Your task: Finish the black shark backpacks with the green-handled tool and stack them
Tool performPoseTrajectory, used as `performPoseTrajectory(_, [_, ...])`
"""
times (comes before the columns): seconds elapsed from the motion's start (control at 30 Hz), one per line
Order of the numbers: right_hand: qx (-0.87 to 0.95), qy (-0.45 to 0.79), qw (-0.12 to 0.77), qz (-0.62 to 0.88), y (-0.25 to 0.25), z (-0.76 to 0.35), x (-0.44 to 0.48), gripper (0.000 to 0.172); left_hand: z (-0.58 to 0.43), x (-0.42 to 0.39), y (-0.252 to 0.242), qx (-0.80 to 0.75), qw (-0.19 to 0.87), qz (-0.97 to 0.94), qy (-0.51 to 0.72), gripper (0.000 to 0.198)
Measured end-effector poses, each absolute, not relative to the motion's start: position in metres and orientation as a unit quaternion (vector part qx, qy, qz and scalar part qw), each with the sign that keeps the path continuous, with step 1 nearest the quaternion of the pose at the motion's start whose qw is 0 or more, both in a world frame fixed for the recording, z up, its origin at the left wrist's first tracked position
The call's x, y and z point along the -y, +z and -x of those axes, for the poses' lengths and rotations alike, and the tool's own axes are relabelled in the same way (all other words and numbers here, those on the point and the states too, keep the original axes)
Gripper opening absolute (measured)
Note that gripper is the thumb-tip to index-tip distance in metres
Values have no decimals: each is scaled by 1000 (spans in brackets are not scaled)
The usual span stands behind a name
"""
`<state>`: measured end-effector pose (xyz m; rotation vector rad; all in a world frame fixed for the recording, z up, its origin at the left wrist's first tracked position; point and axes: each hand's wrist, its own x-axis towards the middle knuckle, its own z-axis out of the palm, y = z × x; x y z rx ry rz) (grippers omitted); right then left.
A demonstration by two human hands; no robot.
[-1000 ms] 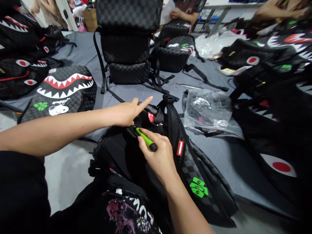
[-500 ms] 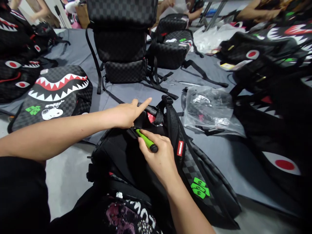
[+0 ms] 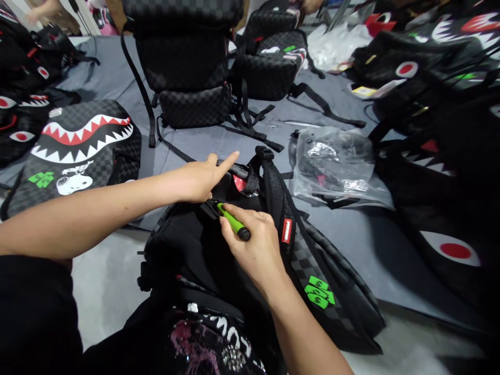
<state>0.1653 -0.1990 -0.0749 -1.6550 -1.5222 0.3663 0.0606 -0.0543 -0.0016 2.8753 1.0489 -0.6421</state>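
Note:
A black backpack (image 3: 219,245) lies in front of me with its strap side up, and a checkered side panel with green money patches shows on the right. My left hand (image 3: 201,182) is at its top edge, near the carry handle; one finger points out while the lower ones curl down at the fabric, their tips partly hidden. My right hand (image 3: 253,234) is closed around a green pen-like tool (image 3: 233,221) with a black end. The tool's front tip meets the black fabric just below my left hand, and its exact kind cannot be made out.
A shark-mouth backpack (image 3: 78,151) lies at left on the grey-covered table (image 3: 336,232). Dark checkered bags (image 3: 183,62) are stacked ahead. To the right are a clear plastic bag (image 3: 339,161) with dark contents and black shark-eye bags (image 3: 449,208). Loose straps (image 3: 328,107) trail across the cloth.
The view has shifted a little, so the surroundings sit slightly higher and further left. Both hands keep nearly the same pose, the green tool still at the backpack's top.

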Motion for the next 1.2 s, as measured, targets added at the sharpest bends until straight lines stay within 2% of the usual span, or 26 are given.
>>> performPoseTrajectory(1.2, [586,186,430,661,-75,-166,197,22,-60,50,-7,-326,5,-924,-199,107])
